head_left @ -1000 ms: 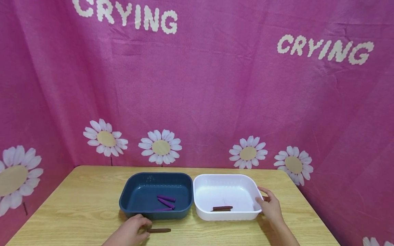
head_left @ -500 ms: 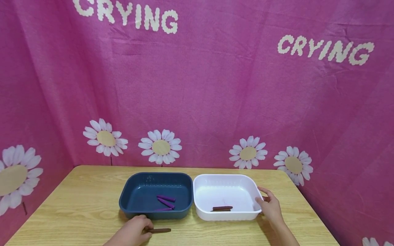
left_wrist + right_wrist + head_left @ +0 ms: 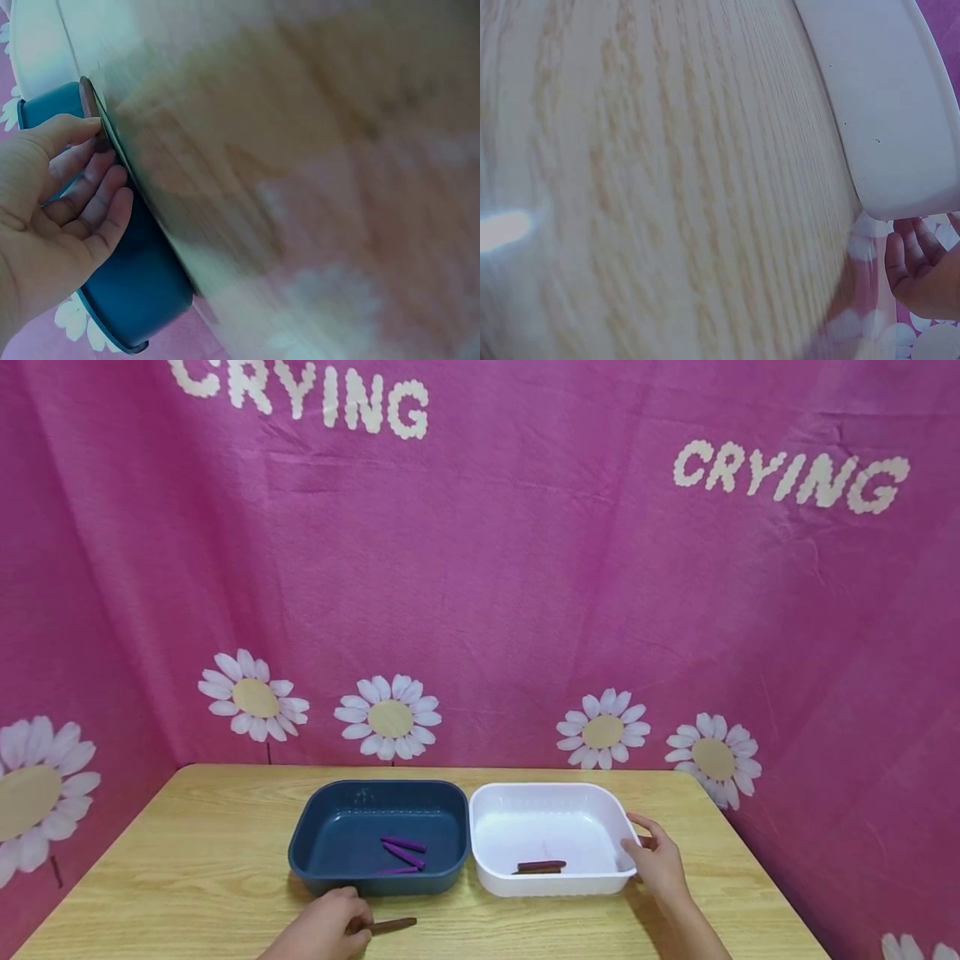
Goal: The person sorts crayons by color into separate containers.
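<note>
In the head view, my left hand (image 3: pixel 328 923) pinches the near end of a brown crayon (image 3: pixel 395 925) between thumb and fingertips, low over the table before the dark blue tub (image 3: pixel 390 887). Its free end points right. From the left wrist, that crayon (image 3: pixel 88 94) shows beyond the thumb, while the other fingers curl loosely. On the right side, my right hand (image 3: pixel 660 864) grips the white tub (image 3: pixel 555 887) by its right rim, thumb over the edge. Purple crayons (image 3: pixel 405 855) lie inside the blue tub; brown crayons (image 3: pixel 542 866) lie side by side in the white one.
The two tubs stand side by side on a wood-grain table (image 3: pixel 202 835). Behind the table hangs a pink cloth (image 3: pixel 480 610) with daisies and lettering, which also closes in both sides.
My left fingers have closed in on the brown crayon, and its free end now tilts up slightly to the right. My right hand keeps its place on the white tub.
</note>
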{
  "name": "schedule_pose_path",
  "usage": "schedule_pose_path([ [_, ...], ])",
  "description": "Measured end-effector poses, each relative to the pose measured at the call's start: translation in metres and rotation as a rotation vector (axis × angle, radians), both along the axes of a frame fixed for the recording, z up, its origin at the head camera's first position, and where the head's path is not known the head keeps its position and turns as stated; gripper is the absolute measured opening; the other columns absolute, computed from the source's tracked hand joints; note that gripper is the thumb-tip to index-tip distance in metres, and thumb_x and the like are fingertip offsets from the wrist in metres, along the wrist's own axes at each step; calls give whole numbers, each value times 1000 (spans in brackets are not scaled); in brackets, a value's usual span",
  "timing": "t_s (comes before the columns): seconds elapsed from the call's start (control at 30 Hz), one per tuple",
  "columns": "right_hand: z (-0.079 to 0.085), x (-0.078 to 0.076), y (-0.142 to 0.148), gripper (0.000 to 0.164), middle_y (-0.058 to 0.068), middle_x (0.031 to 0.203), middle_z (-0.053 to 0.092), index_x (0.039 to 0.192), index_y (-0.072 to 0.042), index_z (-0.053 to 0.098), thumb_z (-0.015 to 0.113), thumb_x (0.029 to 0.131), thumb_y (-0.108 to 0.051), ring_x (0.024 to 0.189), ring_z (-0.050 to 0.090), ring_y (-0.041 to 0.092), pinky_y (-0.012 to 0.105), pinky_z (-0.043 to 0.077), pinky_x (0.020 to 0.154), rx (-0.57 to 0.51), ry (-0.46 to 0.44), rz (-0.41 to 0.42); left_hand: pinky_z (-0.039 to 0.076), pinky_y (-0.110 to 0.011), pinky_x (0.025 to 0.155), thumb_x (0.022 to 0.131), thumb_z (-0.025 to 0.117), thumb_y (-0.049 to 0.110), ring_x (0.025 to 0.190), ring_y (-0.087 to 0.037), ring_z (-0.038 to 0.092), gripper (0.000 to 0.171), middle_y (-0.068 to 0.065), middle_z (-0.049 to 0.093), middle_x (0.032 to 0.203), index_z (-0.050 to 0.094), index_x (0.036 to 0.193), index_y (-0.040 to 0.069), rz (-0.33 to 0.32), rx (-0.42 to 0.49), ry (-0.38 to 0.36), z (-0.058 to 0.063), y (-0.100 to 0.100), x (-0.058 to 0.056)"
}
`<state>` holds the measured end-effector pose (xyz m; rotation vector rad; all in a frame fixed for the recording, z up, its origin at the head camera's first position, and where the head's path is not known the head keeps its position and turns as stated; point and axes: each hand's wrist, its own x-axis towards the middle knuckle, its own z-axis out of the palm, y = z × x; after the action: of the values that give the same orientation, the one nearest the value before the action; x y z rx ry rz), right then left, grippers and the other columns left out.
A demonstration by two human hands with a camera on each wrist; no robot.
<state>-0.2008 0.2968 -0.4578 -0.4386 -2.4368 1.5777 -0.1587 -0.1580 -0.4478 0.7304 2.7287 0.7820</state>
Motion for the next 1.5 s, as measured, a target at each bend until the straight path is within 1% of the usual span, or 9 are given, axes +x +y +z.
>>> schedule_pose_path([
  [0.23,2,-1,-1,45,24,100,60,132,-3,47,56,89,-4,80,59,17,26,54,59,-6,21,-8,37,-22,59,81,69,19,65,-1,37,8,9,46,71,70,80,12,-26,8,42,6,3,4],
  [0.43,2,-1,0,44,27,102,60,132,-1,47,56,89,-4,80,59,16,28,55,62,-1,22,-4,42,-21,62,83,68,21,67,0,40,9,12,49,74,71,83,12,-46,32,19,12,10,7],
  [0.57,2,0,0,44,24,102,59,132,-2,47,56,89,-4,81,59,17,28,56,63,0,9,-10,43,-21,63,83,68,21,69,1,41,9,12,50,75,71,84,12,-65,55,42,15,15,8],
  [0.67,2,1,0,44,25,103,59,133,-2,46,55,90,-4,82,59,18,29,56,64,-6,7,-4,44,-21,63,83,68,21,69,1,42,9,12,51,76,71,85,12,-63,59,52,19,20,9],
  [0.77,2,1,0,44,25,103,59,133,-2,46,55,89,-4,82,58,17,29,56,64,-8,11,-2,45,-20,65,83,69,21,69,2,42,10,13,51,76,72,85,12,-55,64,40,22,25,11],
  [0.93,1,1,1,44,26,102,60,132,-1,47,55,88,-2,79,58,14,27,55,64,2,23,-9,45,-20,65,82,69,19,69,2,43,8,13,51,76,72,85,12,-68,81,63,25,33,13],
  [1.13,0,0,0,44,26,101,60,131,0,47,55,88,-3,78,58,14,27,55,64,0,30,-1,44,-21,65,83,69,24,70,-1,44,9,14,51,77,73,87,16,-29,73,16,28,42,11],
  [1.3,0,-1,1,44,28,103,59,132,-1,47,56,89,-4,80,59,16,28,55,64,1,22,-2,43,-20,64,83,68,23,71,-1,44,10,15,51,77,72,88,15,-38,99,73,32,48,11],
  [1.5,0,0,0,44,30,105,59,132,0,47,55,88,-4,80,59,15,27,55,65,3,29,2,45,-19,66,83,68,19,70,1,43,8,15,53,77,72,87,14,-49,118,141,35,54,7],
])
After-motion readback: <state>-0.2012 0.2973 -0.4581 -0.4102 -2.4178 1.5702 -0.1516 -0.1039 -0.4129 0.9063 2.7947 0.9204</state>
